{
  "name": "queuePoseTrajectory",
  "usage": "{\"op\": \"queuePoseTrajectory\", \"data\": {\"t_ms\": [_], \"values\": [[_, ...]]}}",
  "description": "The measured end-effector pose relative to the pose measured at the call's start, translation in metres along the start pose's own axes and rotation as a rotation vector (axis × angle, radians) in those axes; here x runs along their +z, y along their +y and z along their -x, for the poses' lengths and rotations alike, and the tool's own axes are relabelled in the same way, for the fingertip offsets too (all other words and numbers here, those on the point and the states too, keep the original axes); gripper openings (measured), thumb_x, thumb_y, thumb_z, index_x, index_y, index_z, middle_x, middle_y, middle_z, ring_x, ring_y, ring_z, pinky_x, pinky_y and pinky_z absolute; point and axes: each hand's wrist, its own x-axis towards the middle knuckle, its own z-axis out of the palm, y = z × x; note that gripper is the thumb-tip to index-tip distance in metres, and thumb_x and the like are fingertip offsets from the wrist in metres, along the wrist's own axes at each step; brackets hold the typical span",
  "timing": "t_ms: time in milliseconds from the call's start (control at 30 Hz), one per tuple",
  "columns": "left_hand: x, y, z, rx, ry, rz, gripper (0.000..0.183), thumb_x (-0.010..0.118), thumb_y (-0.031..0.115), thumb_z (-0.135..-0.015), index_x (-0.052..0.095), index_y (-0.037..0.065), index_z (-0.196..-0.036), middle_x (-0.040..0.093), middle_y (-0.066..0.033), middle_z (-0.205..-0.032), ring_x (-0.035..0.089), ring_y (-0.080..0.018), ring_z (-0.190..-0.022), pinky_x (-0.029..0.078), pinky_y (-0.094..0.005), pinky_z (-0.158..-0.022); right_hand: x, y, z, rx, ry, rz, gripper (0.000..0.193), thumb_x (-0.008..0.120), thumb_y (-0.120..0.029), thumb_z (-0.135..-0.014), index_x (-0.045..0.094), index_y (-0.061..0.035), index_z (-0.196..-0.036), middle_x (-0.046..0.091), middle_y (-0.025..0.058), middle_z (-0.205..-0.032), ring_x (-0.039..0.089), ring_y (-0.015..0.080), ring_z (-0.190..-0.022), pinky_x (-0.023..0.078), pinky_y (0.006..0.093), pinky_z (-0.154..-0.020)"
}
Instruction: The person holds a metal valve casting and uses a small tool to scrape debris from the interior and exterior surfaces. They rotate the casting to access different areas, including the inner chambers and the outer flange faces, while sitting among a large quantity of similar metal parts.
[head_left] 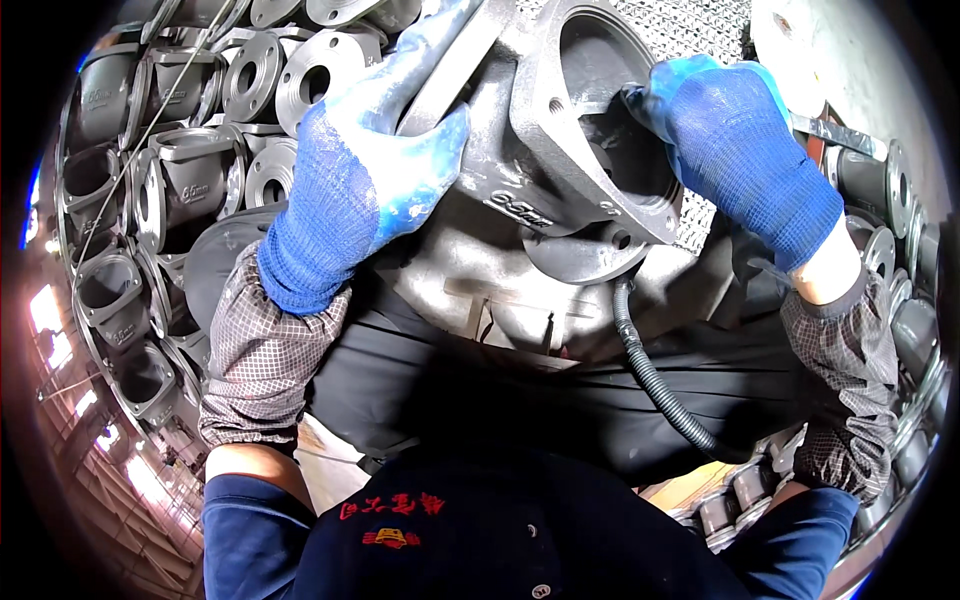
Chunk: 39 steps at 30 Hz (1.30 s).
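Note:
A grey cast-metal valve body (pixel 490 150) with a wide flanged opening lies tilted in front of me, raised markings on its side. My left hand (pixel 385 165), in a blue coated glove, grips its left flange, thumb on the near side and fingers stretched along the far side. My right hand (pixel 715 120), gloved alike, is closed at the right rim of the opening, fingertips at the cavity. What its fingers hold is hidden. A flat metal bar (pixel 840 138) shows just beyond that hand; whether it is held I cannot tell.
Stacked grey valve bodies (pixel 190 185) crowd the left side, and more castings (pixel 870 185) line the right. A ribbed grey hose (pixel 650 370) runs from beneath the casting across my lap. Textured metal mesh (pixel 690 30) lies behind the casting. A round disc (pixel 230 260) sits by my left forearm.

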Motion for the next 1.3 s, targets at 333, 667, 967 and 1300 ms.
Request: {"op": "queuePoseTrajectory", "data": {"t_ms": [333,667,967,1300], "values": [[-0.002,0.006,-0.002,0.059,-0.042,-0.195,0.041,0.062,0.005,-0.078,0.053,-0.001,-0.118,0.057,-0.0153,-0.119,0.056,-0.0214,-0.104,0.045,-0.029,-0.089,0.005,0.004,-0.005,0.026,-0.039,0.141,0.011,0.062,-0.017,-0.079,0.062,-0.0065,-0.081,0.061,0.009,-0.074,0.063,0.0225,-0.067,0.051,0.0339,-0.062],[0.0,0.001,-0.004,0.002,-0.018,-0.036,0.045,0.06,0.007,-0.078,0.052,-0.001,-0.121,0.058,-0.0165,-0.117,0.06,-0.0197,-0.101,0.047,-0.0274,-0.086,0.01,0.011,-0.004,-0.049,0.001,0.037,0.008,0.066,-0.011,-0.072,0.063,-0.0065,-0.078,0.06,0.0091,-0.074,0.063,0.0228,-0.068,0.052,0.0336,-0.058],[-0.004,0.015,-0.006,-0.169,-0.092,-0.01,0.048,0.061,0.003,-0.079,0.047,-0.006,-0.124,0.054,-0.0175,-0.122,0.052,-0.0184,-0.109,0.04,-0.0301,-0.095,0.018,0.008,-0.005,-0.035,0.026,0.168,0.022,0.056,-0.029,-0.085,0.063,-0.0085,-0.079,0.061,0.0085,-0.069,0.063,0.021,-0.064,0.05,0.0336,-0.058],[0.002,0.006,-0.004,-0.066,-0.03,0.116,0.05,0.059,0.003,-0.078,0.046,-0.003,-0.126,0.057,-0.0135,-0.118,0.056,-0.0123,-0.097,0.045,-0.0236,-0.084,-0.015,0.002,-0.014,-0.032,-0.145,0.143,0.007,0.065,-0.016,-0.077,0.065,-0.0093,-0.079,0.064,0.0076,-0.072,0.065,0.0187,-0.067,0.053,0.0327,-0.059]]}}
